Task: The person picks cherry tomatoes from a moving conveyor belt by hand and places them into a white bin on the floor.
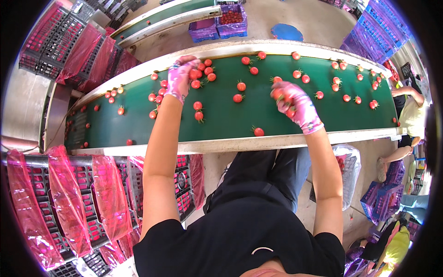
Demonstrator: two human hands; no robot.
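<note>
green belt (230,117) running left to right across the view, bowed by the lens, white rim (240,145) on the near side. scattered all over with small red tomatoes, thickest toward the far edge.

left hand (181,77) in a patterned pink glove, stretched to the far side of the belt, fingers curled together round a cluster of tomatoes (195,74); more tomatoes (208,70) touching that cluster on its right, a loose group (159,92) just below the wrist on the left. right hand (294,104) in a matching glove, nearer the middle of the belt, fingers closed over a few red fruits (280,94), only partly seen between them.

loose tomatoes between the two hands: a pair (239,91) lying left of the right hand and right of the left, about midway; one single (258,131) near the rim, closer to the right hand, below and left of its fingers. round fruit, no long axis to speak of; stems pointing every way.

pink-lined crates (83,203) below the belt on the left, a bagged basket (348,168) on the right.

hard to tell: how many fruits sit inside each fist, palms turned down. far right of the belt squeezed by the lens; another person (410,115) there cut off at the edge.
</note>
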